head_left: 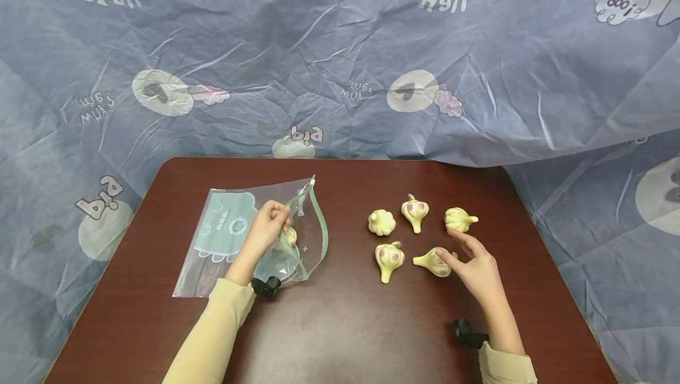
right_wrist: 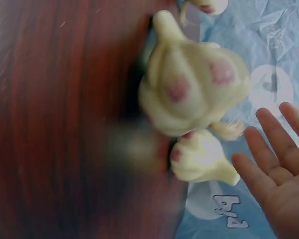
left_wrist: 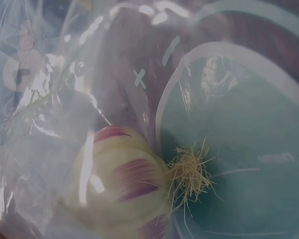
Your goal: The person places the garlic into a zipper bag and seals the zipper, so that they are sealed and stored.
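On the left of the table, in the head view, lies a clear zip bag (head_left: 188, 275) with a green printed design and a green zip edge. My left hand (head_left: 265, 227) pinches the bag's edge, and its mouth gapes to the right. Inside is one garlic bulb (left_wrist: 124, 184), seen through the plastic with its root tuft. My right hand (head_left: 478, 272) hovers with spread fingers, the thumb near a lying garlic bulb (head_left: 432, 263) and the fingertips near another garlic bulb (head_left: 459, 219). In the right wrist view, the palm (right_wrist: 283, 194) holds nothing and a bulb (right_wrist: 194, 89) looms close.
More garlic bulbs lie left of the right hand: one round bulb (head_left: 381, 223), one behind it (head_left: 415, 213) and one nearer the front (head_left: 389, 260). Behind the dark brown table (head_left: 340, 337) hangs a blue patterned cloth (head_left: 340, 77).
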`<state>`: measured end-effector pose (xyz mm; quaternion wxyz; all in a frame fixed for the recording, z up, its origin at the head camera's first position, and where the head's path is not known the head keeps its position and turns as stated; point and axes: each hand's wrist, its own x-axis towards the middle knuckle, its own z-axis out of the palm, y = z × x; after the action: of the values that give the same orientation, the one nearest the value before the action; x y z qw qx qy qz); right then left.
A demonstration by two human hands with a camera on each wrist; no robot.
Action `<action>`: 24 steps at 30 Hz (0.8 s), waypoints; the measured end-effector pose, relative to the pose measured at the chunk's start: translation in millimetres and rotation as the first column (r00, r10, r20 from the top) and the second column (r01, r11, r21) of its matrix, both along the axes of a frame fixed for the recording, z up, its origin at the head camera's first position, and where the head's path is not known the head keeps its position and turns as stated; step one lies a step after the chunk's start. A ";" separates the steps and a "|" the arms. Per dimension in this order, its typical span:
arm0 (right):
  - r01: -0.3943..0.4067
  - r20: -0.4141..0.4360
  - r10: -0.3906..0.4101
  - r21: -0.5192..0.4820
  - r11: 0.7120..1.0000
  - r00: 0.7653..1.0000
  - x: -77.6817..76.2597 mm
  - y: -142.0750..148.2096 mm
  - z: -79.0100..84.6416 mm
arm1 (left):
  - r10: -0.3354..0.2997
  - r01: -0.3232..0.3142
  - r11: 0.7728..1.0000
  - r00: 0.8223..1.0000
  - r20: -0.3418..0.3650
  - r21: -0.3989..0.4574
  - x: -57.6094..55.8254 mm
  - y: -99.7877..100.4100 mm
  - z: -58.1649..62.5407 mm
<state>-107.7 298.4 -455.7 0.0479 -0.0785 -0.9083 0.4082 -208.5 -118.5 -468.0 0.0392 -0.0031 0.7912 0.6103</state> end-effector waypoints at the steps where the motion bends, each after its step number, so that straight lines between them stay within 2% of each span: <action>1: -0.011 0.024 0.010 0.004 1.000 1.000 0.1 1.8 -0.6 | -0.002 0.002 1.000 1.000 -0.001 -0.001 -0.2 0.0 -0.2; 5: -0.063 0.087 0.061 0.024 0.998 0.994 -0.4 7.6 -6.7 | -0.004 0.004 1.000 1.000 -0.003 -0.001 -0.5 -0.5 -0.1; 12: -0.113 0.166 0.095 0.104 0.988 0.981 -0.2 12.2 -22.9 | -0.002 0.002 1.000 1.000 0.005 -0.021 0.3 -0.3 -1.8; 24: -0.130 0.214 0.108 0.091 0.987 0.971 1.5 12.2 -29.7 | -0.002 0.002 1.000 1.000 0.003 -0.017 1.2 3.4 -1.1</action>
<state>-106.3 310.6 -485.4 -0.0679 -0.0633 -0.9315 0.3517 -207.3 -115.1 -469.1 0.0408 -0.0035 0.7962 0.6036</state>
